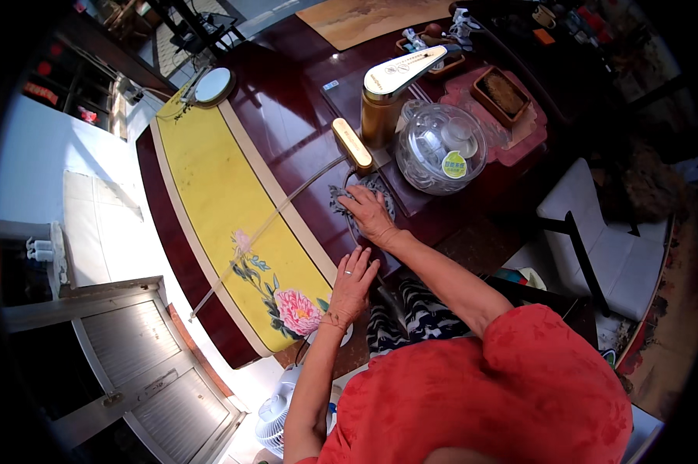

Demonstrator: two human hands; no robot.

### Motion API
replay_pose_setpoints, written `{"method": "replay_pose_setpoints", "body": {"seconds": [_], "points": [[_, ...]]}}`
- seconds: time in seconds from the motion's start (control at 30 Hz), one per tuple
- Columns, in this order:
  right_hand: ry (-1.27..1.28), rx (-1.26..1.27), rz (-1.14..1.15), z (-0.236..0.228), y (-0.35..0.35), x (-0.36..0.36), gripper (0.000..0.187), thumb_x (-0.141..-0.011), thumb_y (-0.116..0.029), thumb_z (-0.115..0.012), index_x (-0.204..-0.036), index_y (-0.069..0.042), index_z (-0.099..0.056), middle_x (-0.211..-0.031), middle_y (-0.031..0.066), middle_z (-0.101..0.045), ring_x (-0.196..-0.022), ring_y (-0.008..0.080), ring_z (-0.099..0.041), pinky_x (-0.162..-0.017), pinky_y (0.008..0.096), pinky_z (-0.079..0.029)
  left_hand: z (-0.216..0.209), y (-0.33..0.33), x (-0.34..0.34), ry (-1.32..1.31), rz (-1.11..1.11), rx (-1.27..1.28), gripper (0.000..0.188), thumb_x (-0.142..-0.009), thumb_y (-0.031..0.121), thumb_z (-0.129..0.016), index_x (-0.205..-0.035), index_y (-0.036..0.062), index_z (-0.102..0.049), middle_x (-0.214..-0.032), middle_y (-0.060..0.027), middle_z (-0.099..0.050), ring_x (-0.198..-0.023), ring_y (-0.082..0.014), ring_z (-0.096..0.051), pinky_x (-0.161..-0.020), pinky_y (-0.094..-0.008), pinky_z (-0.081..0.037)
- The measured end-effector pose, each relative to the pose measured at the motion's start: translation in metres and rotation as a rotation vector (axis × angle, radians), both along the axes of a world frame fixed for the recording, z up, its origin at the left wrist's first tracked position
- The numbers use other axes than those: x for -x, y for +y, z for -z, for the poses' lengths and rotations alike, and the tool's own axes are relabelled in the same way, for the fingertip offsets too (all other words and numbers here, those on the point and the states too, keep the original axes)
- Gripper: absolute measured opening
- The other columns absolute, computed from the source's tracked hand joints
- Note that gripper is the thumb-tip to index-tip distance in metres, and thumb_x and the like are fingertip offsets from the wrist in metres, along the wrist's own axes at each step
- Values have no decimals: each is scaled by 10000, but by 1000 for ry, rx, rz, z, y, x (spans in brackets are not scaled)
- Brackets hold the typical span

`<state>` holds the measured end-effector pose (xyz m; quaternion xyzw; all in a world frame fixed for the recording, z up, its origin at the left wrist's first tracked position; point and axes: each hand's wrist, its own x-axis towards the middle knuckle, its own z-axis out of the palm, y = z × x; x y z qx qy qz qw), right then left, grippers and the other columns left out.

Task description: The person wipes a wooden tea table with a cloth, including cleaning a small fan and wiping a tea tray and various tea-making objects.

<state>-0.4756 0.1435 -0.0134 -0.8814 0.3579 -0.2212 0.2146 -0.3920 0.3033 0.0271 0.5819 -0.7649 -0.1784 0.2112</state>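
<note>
My right hand point(374, 218) presses on a bunched grey-and-black patterned cloth point(386, 195) on the dark, glossy table point(287, 147). Its fingers bend over the cloth, and part of the cloth is hidden under the palm. Close to the table's near edge lies my left hand point(352, 281), fingers stretched out, a ring on one of them and nothing held. A dark cord runs past both hands. Just beyond the cloth are a gold-topped oblong device point(352, 145), a gold-and-white electric kettle-like dispenser point(380, 112) and a clear round lidded bowl point(440, 147) with cups inside.
A yellow flowered runner point(210, 166) spans the table's left side, crossed by a thin clear tube point(268, 213). A white round plate point(213, 85) sits at its far end. A wooden box point(501, 96) stands back right. A white chair point(597, 247) is at right, a fan point(275, 417) below left.
</note>
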Motion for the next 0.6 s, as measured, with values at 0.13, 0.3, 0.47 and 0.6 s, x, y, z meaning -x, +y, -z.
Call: {"method": "replay_pose_setpoints", "body": {"seconds": [0.13, 0.3, 0.47, 0.6], "points": [[22, -6, -192, 3, 40, 47, 364, -796, -100, -543, -1156, -146, -568, -1314, 83, -462, -1269, 273, -395, -971, 541, -302, 7, 5, -2, -24, -9, -12, 541, -695, -28, -561, -1228, 41, -510, -1365, -178, -405, -1297, -364, -344, -1067, -489, -278], [140, 42, -92, -12, 41, 124, 374, -791, -78, -552, -1159, -143, -567, -1324, 78, -455, -1251, 281, -414, -934, 585, -338, -1, 2, 0, -20, -9, -27, 571, -686, -54, -556, -1245, 53, -509, -1373, -178, -395, -1284, -380, -352, -1065, -478, -294], [143, 100, -1, -5, 6, 198, 404, -759, -38, -579, -1150, -142, -576, -1308, 83, -469, -1234, 292, -427, -928, 563, -346, -26, 6, 11, 9, -117, -43, 633, -678, -81, -537, -1287, 85, -498, -1374, -180, -394, -1273, -394, -362, -1053, -447, -324], [160, 138, 118, 0, -43, 266, 405, -750, -17, -576, -1135, -141, -590, -1297, 87, -474, -1232, 287, -426, -938, 530, -330, -27, 13, 36, 23, -227, 11, 599, -687, -73, -538, -1270, 60, -502, -1343, -203, -419, -1250, -399, -389, -1031, -458, -339]]}}
